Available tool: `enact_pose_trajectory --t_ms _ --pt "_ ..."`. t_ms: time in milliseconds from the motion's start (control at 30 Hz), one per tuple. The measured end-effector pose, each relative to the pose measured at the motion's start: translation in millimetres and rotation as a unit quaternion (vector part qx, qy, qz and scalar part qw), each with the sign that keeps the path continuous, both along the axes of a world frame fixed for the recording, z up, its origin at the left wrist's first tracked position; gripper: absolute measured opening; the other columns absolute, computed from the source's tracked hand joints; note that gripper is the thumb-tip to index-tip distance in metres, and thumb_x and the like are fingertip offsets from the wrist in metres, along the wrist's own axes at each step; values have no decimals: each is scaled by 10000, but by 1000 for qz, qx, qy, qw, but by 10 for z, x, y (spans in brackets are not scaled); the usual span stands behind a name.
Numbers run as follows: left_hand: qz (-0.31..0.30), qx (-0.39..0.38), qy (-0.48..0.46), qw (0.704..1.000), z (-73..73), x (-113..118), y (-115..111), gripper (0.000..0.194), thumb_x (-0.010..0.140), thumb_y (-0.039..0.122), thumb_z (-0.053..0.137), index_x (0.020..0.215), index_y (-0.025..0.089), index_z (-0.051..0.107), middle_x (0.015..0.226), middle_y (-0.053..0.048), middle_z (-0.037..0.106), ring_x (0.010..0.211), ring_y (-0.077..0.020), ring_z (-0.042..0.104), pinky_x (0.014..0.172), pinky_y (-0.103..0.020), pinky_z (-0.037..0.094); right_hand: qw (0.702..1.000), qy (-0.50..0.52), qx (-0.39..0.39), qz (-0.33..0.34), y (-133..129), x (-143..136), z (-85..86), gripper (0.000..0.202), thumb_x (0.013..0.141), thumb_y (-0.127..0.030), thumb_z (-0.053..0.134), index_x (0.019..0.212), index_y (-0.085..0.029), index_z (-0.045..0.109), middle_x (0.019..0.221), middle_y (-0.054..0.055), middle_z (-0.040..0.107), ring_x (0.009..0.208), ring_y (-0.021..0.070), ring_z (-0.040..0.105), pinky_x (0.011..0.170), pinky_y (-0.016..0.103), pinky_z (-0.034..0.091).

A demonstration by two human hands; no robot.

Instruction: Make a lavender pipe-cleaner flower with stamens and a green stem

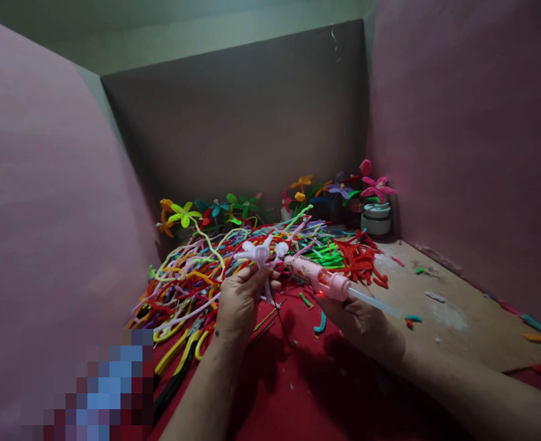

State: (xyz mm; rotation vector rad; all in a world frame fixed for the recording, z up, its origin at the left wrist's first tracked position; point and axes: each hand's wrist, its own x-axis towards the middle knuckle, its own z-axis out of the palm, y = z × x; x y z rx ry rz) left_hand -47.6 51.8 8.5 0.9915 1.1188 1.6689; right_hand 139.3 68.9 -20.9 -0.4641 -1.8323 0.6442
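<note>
Pinching pale flower [259,252] by its base in left hand [240,300], keeping fingers narrow around it, petals up, out over red cloth [307,392]. Gripping pink glue gun [319,277] in right hand [360,321], wrapping fingers around its handle, pointing nozzle left at pale bud [281,249] beside flower; not telling whether touching, too small. Showing red light near handle, glue stick [374,300] sticking out of rear. Seeing dark wires [280,315] under left hand, running down toward cloth. Seeing big tangled heap of pipe cleaners [201,269] behind hands, including green bunch [329,256] and red pile [360,262] on right. Spotting yellow-black pliers [179,358] left of left forearm, teal scrap [320,322] on cloth between hands, board [429,294] on right. Seeing fuzzy flowers [185,214] at back, plus pale pot [376,219] under pink flower [377,187].
</note>
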Motion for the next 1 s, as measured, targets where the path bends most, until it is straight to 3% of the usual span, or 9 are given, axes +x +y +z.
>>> enact_pose_trajectory --t_ms 300,600,733,833,1000 --pt "-3 -4 5 1000 -3 0 4 217 640 283 721 719 93 655 679 -52 670 515 -102 618 474 -162 476 998 -24 -14 48 -18 24 60 462 854 -206 460 1313 -224 415 1324 37 473 1227 221 426 1050 390 348" --pt "-3 1 0 1000 4 1 -4 206 637 273 724 710 92 656 661 -49 668 507 -101 615 475 -161 474 999 -44 2 17 -33 34 78 468 841 -177 458 1304 -230 423 1241 42 543 1191 224 460 1042 393 352" --pt "-7 7 -3 1000 3 6 4 198 636 261 725 713 93 656 662 -50 669 522 -110 624 484 -165 477 999 -47 10 -7 -25 43 32 408 839 -187 462 1246 -215 478 1106 52 610 1065 220 549 958 370 437" --pt "-10 9 -8 1000 4 3 8 189 641 257 721 711 94 655 656 -46 666 518 -107 621 471 -159 467 996 -53 37 -59 -5 50 -45 292 822 -197 493 1106 -203 558 965 51 637 889 200 603 796 336 517" --pt "-14 11 -4 1000 3 -8 5 190 654 257 710 720 88 655 671 -52 668 530 -106 621 488 -163 472 990 -72 86 -83 -17 62 -69 114 812 -205 495 901 -198 565 798 36 603 764 180 581 688 317 513"
